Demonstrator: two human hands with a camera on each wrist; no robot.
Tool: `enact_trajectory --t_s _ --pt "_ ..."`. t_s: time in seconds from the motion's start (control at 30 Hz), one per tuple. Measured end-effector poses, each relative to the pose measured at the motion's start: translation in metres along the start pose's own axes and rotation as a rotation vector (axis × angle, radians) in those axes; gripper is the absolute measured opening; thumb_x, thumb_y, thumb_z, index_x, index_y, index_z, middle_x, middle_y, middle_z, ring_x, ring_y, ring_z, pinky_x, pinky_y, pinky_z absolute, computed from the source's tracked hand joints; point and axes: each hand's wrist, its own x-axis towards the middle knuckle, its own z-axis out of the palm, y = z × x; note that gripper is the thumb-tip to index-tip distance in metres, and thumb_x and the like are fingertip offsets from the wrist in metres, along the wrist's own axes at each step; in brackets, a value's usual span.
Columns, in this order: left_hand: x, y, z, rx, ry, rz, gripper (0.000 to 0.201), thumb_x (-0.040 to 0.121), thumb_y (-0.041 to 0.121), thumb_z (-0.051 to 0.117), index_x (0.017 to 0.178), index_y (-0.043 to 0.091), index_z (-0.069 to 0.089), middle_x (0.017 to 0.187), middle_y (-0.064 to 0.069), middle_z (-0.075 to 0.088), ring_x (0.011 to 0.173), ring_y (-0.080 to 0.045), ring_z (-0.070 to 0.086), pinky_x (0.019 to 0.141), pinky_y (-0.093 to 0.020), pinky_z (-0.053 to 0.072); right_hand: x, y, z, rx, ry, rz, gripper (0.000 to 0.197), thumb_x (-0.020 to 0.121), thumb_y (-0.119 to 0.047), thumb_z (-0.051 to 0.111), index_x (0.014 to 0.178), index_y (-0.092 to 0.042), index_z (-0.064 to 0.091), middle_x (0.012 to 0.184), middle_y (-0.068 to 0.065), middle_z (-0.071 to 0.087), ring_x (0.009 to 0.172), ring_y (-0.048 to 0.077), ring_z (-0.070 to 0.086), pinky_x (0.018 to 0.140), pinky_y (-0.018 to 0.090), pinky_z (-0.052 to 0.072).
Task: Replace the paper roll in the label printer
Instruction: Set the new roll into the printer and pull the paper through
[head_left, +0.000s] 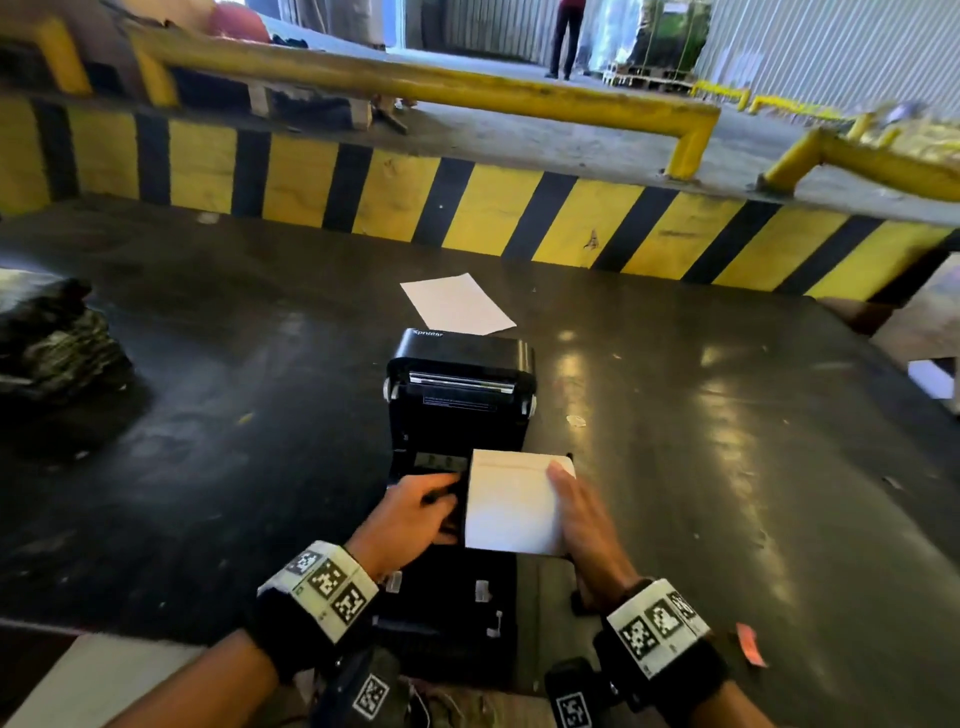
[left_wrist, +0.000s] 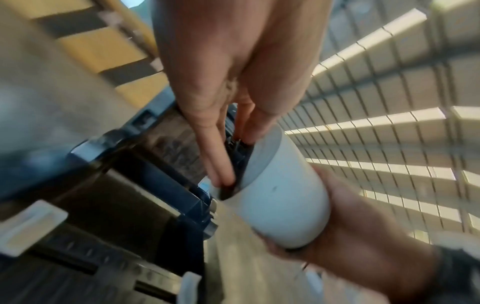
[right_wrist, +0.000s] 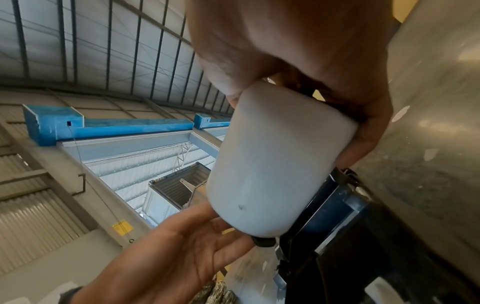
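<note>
Open label printer (head_left: 460, 395) on a dark table (head_left: 727, 415), lid raised. Right hand (head_left: 587, 514) grips the white paper roll (head_left: 511, 506) over the printer's bay; left hand (head_left: 415, 519), fingers straight, reaches in beside the roll's left end. 1 loose sheet (head_left: 457, 304) lies behind the printer

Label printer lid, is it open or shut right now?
Open: the label printer lid is swung back, exposing the bay where both hands hold the paper roll.
</note>
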Motion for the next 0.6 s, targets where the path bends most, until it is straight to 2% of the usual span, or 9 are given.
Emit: enact_trajectory --t_s 0.1,0.17,0.2,0.27,0.3,0.37,0.43,0.5,0.6 --pt "0.001 0.003 -0.021 -0.223 0.035 -0.103 0.03 0.098 0.012 0.039 0.113 0.0 0.061 0.102 -0.016 0.069 0.087 -0.025 0.066 0.079 -0.037 0.057 -0.002 0.002 0.02 -0.005 -0.013 -0.035 0.028 0.096 -0.02 0.045 0.111 0.0 0.058 0.099 0.013 0.067 0.078 0.017 0.063 0.058 0.018 0.056" --pt "0.001 0.007 -0.031 -0.356 0.024 -0.175 0.037 0.097 0.026 0.04 0.108 0.001 0.064 0.101 -0.015 0.07 0.09 -0.026 0.065 0.085 -0.04 0.053 -0.004 0.001 0.035 -0.073 0.005 -0.077 0.02 0.096 -0.016 0.045 0.107 -0.005 0.057 0.093 0.004 0.065 0.08 0.016 0.062 0.062 0.014 0.054" --pt "0.002 0.006 -0.035 -0.376 0.023 -0.2 0.04 0.096 0.033 0.044 0.106 0.002 0.066 0.1 -0.013 0.071 0.09 -0.024 0.067 0.084 -0.038 0.055 -0.002 0.004 0.042 -0.101 0.024 -0.086 0.018 0.096 -0.018 0.046 0.107 -0.01 0.058 0.096 0.005 0.067 0.087 0.02 0.064 0.072 0.019 0.056" --pt "0.006 0.003 -0.041 -0.333 0.064 -0.226 0.045 0.09 0.039 0.054 0.1 -0.002 0.069 0.1 -0.015 0.073 0.091 -0.023 0.07 0.077 -0.033 0.059 0.002 0.01 0.055 -0.161 0.052 -0.075 0.026 0.094 -0.027 0.05 0.118 -0.019 0.056 0.115 0.007 0.065 0.103 0.023 0.063 0.092 0.039 0.053" --pt "0.008 0.001 -0.043 -0.305 0.098 -0.23 0.046 0.088 0.038 0.057 0.098 -0.006 0.068 0.1 -0.017 0.073 0.09 -0.023 0.07 0.072 -0.03 0.06 0.003 0.013 0.06 -0.2 0.056 -0.076 0.034 0.093 -0.031 0.05 0.126 -0.023 0.052 0.124 0.004 0.062 0.109 0.021 0.06 0.098 0.044 0.049" --pt "0.01 -0.002 -0.049 -0.27 0.129 -0.259 0.043 0.087 0.038 0.059 0.094 -0.004 0.068 0.097 -0.016 0.072 0.084 -0.021 0.07 0.061 -0.027 0.06 0.006 0.019 0.068 -0.247 0.034 -0.103 0.044 0.092 -0.034 0.05 0.135 -0.029 0.042 0.134 -0.005 0.054 0.117 0.013 0.054 0.104 0.041 0.044" --pt "0.011 -0.006 -0.054 -0.251 0.135 -0.296 0.04 0.086 0.041 0.059 0.094 0.003 0.069 0.094 -0.014 0.072 0.077 -0.02 0.07 0.052 -0.025 0.058 0.01 0.024 0.073 -0.281 -0.006 -0.173 0.042 0.093 -0.032 0.049 0.134 -0.035 0.041 0.131 -0.012 0.053 0.114 0.002 0.053 0.101 0.027 0.044" --pt "0.016 -0.013 -0.059 -0.197 0.171 -0.292 0.043 0.082 0.044 0.063 0.09 0.002 0.07 0.094 -0.015 0.072 0.078 -0.023 0.071 0.058 -0.03 0.061 0.014 0.028 0.077 -0.319 -0.029 -0.196 0.041 0.09 -0.036 0.051 0.129 -0.045 0.04 0.129 -0.011 0.052 0.112 -0.001 0.053 0.098 0.024 0.044" --pt "0.021 -0.022 -0.062 -0.147 0.215 -0.27 0.042 0.079 0.041 0.068 0.084 -0.001 0.071 0.091 -0.017 0.073 0.08 -0.026 0.072 0.069 -0.041 0.061 0.021 0.04 0.077 -0.334 -0.056 -0.141 0.065 0.076 -0.059 0.051 0.136 -0.048 0.03 0.142 -0.006 0.042 0.123 0.01 0.048 0.107 0.039 0.04"
